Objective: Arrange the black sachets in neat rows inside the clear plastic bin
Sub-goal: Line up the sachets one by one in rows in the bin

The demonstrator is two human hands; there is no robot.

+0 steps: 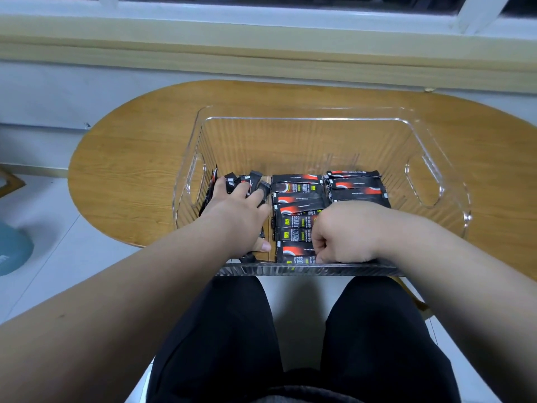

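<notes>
Nearest the viewer are a seated person's knees in black trousers (232, 330). Two bare forearms reach over them into a clear plastic bin (305, 270), whose near wall lies just under the wrists.

The right hand (343, 234) is curled into a loose fist just inside that near wall. Its fingertips (318, 258) are bent down and pinch the nearest of the black sachets (296, 199).

The left hand (241, 216) lies just beside it. Its fingers are spread and hooked over a loose bunch (250, 180) of sachets, with the thumb closing in at the near end. These sachets seem to stand on edge, with their long axis running away from the person. How neatly they sit under the palm cannot be told.

Between the two hands, and reaching beyond the right knuckles, a middle row (293, 216) lies flat. Each sachet's long axis runs left to right, one behind another from near to far.

Beyond the right hand and a little to its right, a second row (357, 189) lies the same way.

The far part of the bin beyond both hands shows only its ribbed floor and walls. There is a handle cut-out (427, 184) to the right of the right hand and another to the left of the left hand.

The bin sits on an oval wooden table (130, 170). Well left of the left arm, a teal object (11, 248) lies on the tiled floor. Farthest off are a pale windowsill (261, 53) and a white window frame (476, 13).
</notes>
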